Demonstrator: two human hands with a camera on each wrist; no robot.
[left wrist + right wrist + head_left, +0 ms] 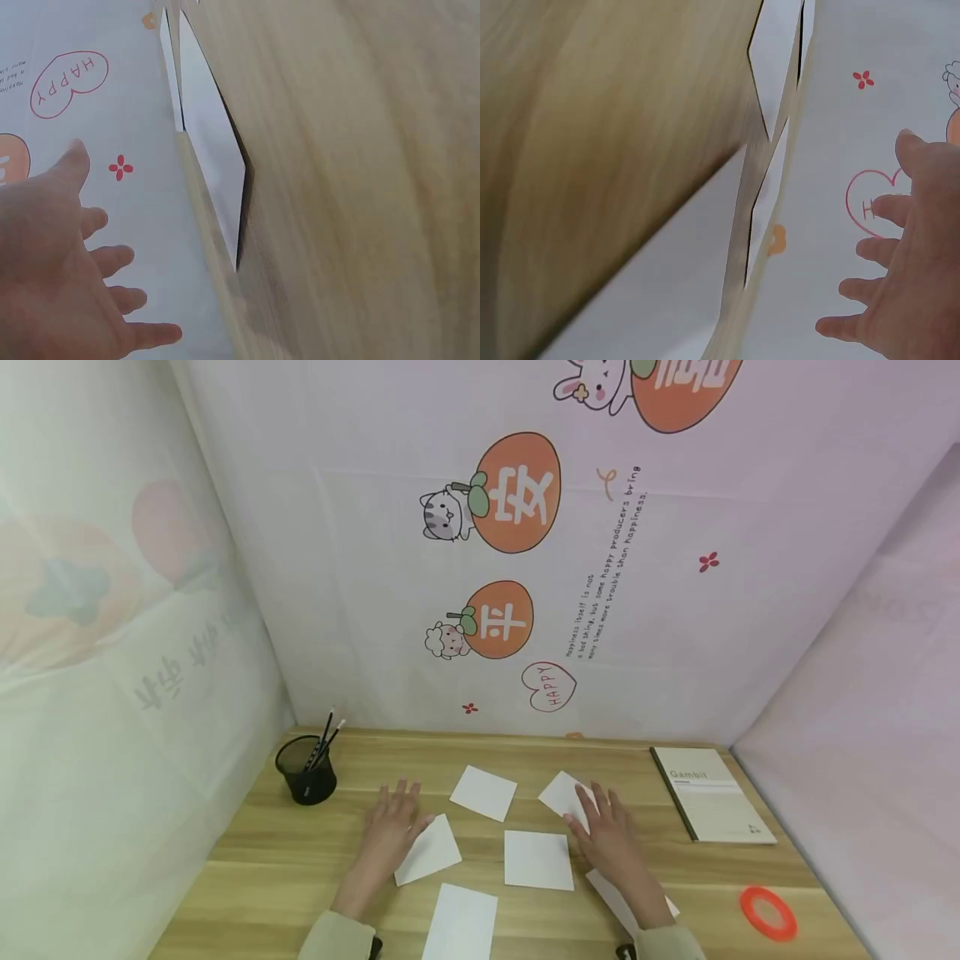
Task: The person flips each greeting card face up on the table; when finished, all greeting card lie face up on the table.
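Note:
Several white paper cards lie spread over the wooden table. My left hand (391, 831) is spread above the left card (432, 853), fingers extended and holding nothing. At the right, my right hand (606, 835) hovers with parted fingers, partly covering the upper right card (562, 795). Another card (622, 897) lies under the right forearm. Between the hands are a middle card (537, 860) and a far card (483, 792), with a front card (461, 922) nearer me. Both wrist views show the left hand (67, 262) and right hand (907, 255) raised off the table.
A black mesh pen holder (307, 777) with pencils stands at the back left. On the right lie a notebook (716, 797) marked "Gambit" and an orange-red ring (768, 913). A printed white curtain (390, 610) rises behind the table's far edge.

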